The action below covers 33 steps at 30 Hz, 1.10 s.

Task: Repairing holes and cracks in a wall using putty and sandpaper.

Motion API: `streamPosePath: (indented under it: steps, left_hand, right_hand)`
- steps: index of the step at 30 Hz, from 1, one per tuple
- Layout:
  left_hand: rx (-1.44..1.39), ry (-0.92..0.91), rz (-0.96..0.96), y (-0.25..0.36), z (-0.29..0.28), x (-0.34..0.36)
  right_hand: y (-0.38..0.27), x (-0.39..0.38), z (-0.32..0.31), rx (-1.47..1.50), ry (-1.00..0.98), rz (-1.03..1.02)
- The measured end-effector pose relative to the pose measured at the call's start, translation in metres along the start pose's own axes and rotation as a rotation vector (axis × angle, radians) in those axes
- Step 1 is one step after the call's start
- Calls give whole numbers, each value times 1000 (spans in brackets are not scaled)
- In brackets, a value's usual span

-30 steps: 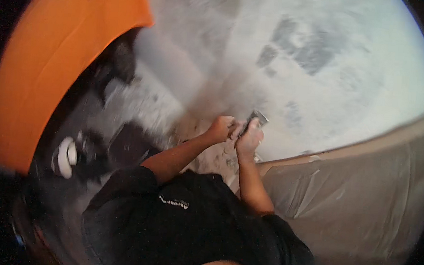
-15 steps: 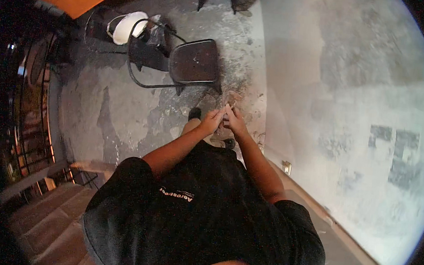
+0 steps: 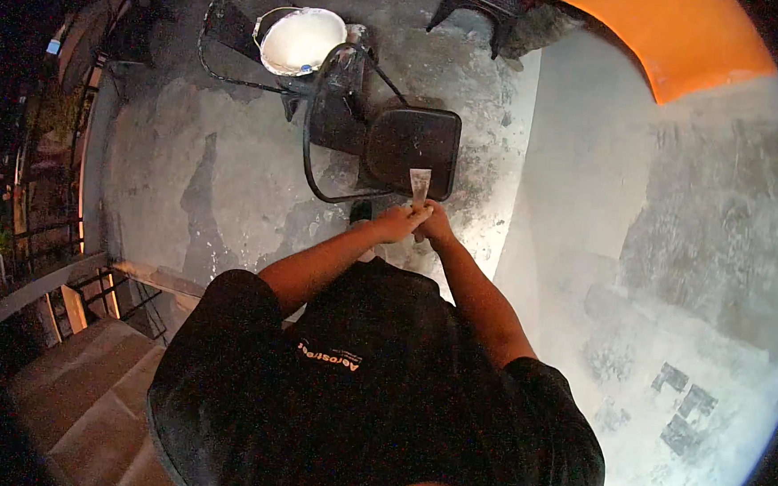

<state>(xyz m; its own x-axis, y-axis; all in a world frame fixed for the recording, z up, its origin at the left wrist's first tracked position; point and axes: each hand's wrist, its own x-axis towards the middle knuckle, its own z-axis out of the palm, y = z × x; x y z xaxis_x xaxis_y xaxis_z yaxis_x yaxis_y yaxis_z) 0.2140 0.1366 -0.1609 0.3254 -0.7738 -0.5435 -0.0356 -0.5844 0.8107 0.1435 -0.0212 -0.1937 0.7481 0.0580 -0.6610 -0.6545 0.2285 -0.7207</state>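
Observation:
Both of my hands meet in front of my body. My right hand (image 3: 437,222) is closed round the handle of a putty knife (image 3: 419,182), whose pale, widening blade points away from me. My left hand (image 3: 396,222) comes in from the side, its fingers closed on the same knife near the base of the blade. Most of the handle is hidden by my fingers. Beyond the blade is the dark seat of a chair (image 3: 413,142).
A white bucket (image 3: 301,43) with a wire handle and pale contents stands past the chair, beside another dark chair (image 3: 228,28). Dark furniture (image 3: 479,8) is at the far end. A patchy white wall (image 3: 580,183) rises on my right; steps (image 3: 99,395) lie at lower left.
The view has shifted, so the chair and bucket appear farther right. The putty knife's blade now shows clearly, pointing away from me; my hands stay together.

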Motion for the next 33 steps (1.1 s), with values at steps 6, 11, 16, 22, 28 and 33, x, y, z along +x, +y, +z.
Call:
streamPosePath:
  steps: [6,11,16,22,28,33]
  left_hand:
    - [-139,380,-196,-38,-93,-14]
    - [-361,539,-164,-26,-120,-2]
    - [-531,652,-317,-45,-97,28]
    - [-698,990,-424,-65,-82,127]
    - [-479,1589,-542,-84,-55,266]
    - [-306,1391,-679,-98,-1,320]
  right_hand:
    - [-21,61,-7,-1207,121,-172]
    - [3,102,-99,-1535,140,-261]
    - [-49,126,-112,-1028,98,124]
    - [-91,219,-124,-1389,-242,-240]
    - [-33,380,-166,-1894,-526,-601]
    - [-39,399,-132,-1695,-782,-745]
